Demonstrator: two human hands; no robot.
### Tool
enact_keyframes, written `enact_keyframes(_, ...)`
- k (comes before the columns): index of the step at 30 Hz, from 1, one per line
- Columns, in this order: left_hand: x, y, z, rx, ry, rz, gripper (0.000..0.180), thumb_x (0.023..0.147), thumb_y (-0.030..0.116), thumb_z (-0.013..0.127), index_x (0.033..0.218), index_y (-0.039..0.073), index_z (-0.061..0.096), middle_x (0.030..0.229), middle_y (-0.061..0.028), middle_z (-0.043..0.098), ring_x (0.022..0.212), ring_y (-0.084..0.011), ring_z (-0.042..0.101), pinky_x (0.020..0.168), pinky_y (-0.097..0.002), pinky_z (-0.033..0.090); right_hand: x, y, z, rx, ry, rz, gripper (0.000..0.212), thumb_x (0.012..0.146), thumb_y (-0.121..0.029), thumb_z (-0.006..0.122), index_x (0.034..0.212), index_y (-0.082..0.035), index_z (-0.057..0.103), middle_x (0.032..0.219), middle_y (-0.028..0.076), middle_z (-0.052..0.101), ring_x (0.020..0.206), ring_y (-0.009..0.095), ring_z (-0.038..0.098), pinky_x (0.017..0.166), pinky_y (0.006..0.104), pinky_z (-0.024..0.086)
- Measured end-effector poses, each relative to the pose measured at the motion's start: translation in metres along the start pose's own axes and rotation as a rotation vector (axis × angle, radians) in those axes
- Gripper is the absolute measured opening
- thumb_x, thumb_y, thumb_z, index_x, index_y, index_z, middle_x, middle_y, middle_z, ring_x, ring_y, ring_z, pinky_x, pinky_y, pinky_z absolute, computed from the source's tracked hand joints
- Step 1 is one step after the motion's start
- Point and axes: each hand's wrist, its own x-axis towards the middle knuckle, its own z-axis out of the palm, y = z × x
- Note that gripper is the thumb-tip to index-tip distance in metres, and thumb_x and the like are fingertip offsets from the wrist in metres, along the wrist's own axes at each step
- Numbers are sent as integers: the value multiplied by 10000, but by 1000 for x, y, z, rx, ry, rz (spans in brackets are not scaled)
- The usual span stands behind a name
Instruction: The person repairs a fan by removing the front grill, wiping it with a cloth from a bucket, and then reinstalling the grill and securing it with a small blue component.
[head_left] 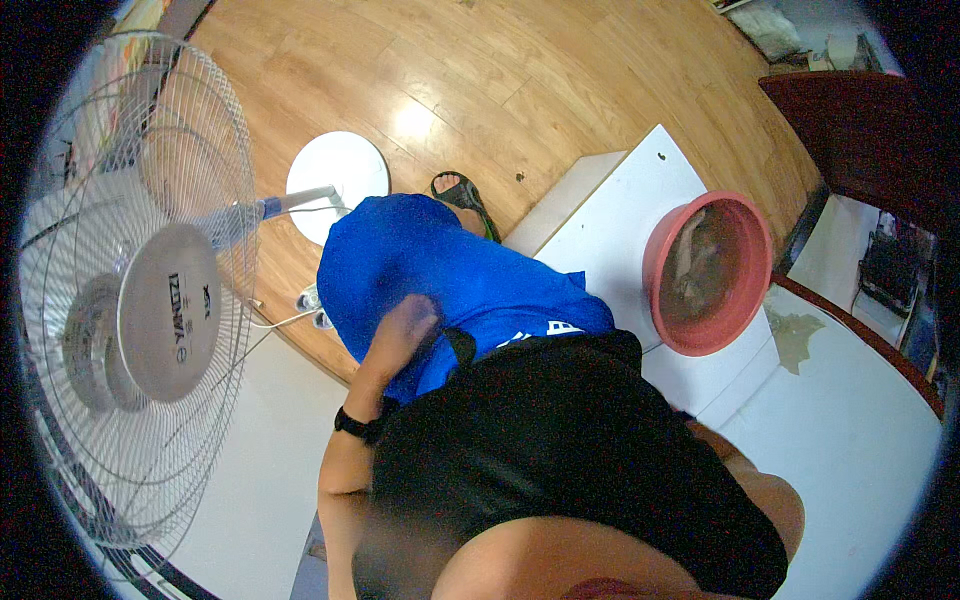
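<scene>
Left hand (pixel 408 325), blurred, lying in view over the blue garment (pixel 440 260), with bright cloth beyond and to the right of the fingers (pixel 425 308). The fingers appear loosely bent; the blur leaves me unable to tell how far they are parted, whether they press on the cloth or whether they grip any of it. A black watch (pixel 352 424) circles the wrist. Just right of the hand, a short dark tab borders the black garment (pixel 540 440), which meets the blue along an edge with white markings. Right hand: hidden, its hold impossible to tell. Surroundings: at the person's left, a white fan (pixel 170 310); beyond the garment, a sandal (pixel 475 205) on wooden floor (pixel 420 50); at right, a red basin (pixel 655 270) on a white surface (pixel 610 220).
</scene>
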Motion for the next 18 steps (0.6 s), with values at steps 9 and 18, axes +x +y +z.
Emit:
enact_keyframes(9, -198, -151, 58, -30, 844, -275, 195, 809, 90, 608, 980, 23, 544, 881, -97, 558, 750, -182, 534, 667, -297, 443, 110, -73, -140, -182, -122, 29, 374, 849, -347, 470, 726, -13, 584, 704, 202, 592, 675, 373, 574, 596, 466, 426)
enact_keyframes(18, -268, -273, 221, -201, 1267, -956, 248, 698, 169, 712, 846, 14, 588, 802, -133, 558, 769, -291, 534, 702, -376, 441, 241, -270, -242, 139, 157, -316, 323, 918, -258, 468, 691, -33, 512, 603, -11, 433, 562, 106, 385, 507, 278, 331)
